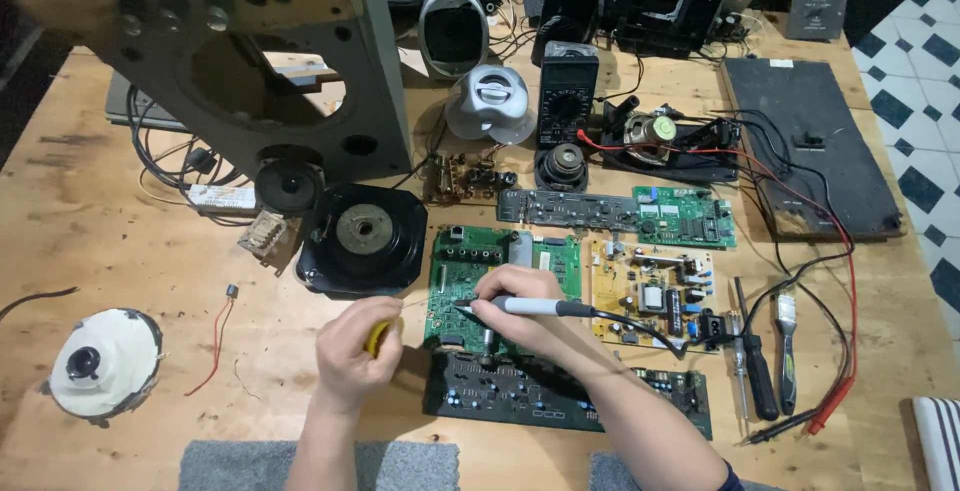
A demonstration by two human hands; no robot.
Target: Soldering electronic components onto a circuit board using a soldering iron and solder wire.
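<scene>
My right hand [520, 296] grips a grey pen-shaped soldering iron [535, 306], its tip resting on the left part of a green circuit board [500, 256]. A black cord [640, 329] runs from the iron to the right. To the left of that board, my left hand [355, 351] is closed around a small yellow item [378, 336] and feeds a thin wire toward the tip. A long dark circuit board [520, 391] lies just below both hands.
A black speaker driver [362, 236] sits left of the green board. A yellowish power board [650, 291], a multimeter [568, 91], a screwdriver [755, 361], a brush [786, 341] and red and black probe leads [830, 406] lie to the right. A wooden speaker baffle [250, 61] leans at the back left.
</scene>
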